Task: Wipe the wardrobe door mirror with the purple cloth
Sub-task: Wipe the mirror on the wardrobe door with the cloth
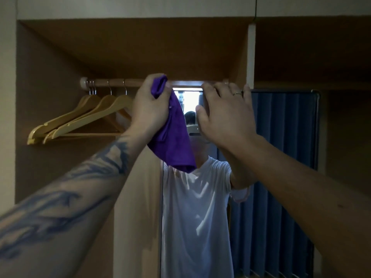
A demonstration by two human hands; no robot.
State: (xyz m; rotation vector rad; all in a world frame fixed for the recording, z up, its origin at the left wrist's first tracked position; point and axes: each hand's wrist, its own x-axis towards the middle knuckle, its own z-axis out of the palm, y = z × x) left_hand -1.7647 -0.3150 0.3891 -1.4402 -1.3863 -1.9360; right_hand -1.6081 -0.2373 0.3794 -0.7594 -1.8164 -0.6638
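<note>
— Purple cloth (170,137) is bunched at its top end inside the left hand (149,109), right? The head view is the only one we are getting.

— Yes. The left hand is closing its fingers around the upper bunch, up near the top edge of the mirror (198,217), and the rest of the cloth is hanging loose below the fist, in front of the glass.

— And the right hand (224,117)?

— It is lying spread, fingers apart and gripping nothing, near the mirror's top edge, just beside the cloth. Whether the palm is actually pressing on the glass or only hovering, I cannot tell. A ring (237,94) is showing on one finger.

— Where is the mirror sitting?

— On the door panel in the middle, between the open wardrobe bay with the wooden hangers (80,119) on the rail (120,82) and the reflected blue curtain (281,157). A white shirt (196,197) is reflecting in it.

— So how far along are we judging this?

— Early, I am guessing. The cloth is gathered, not flattened against the glass, so it is looking like a start at the top corner. No wipe marks or streaks are showing in this dim light, so I cannot say any part is done. The whole lower stretch of glass is probably left to wipe.
</note>
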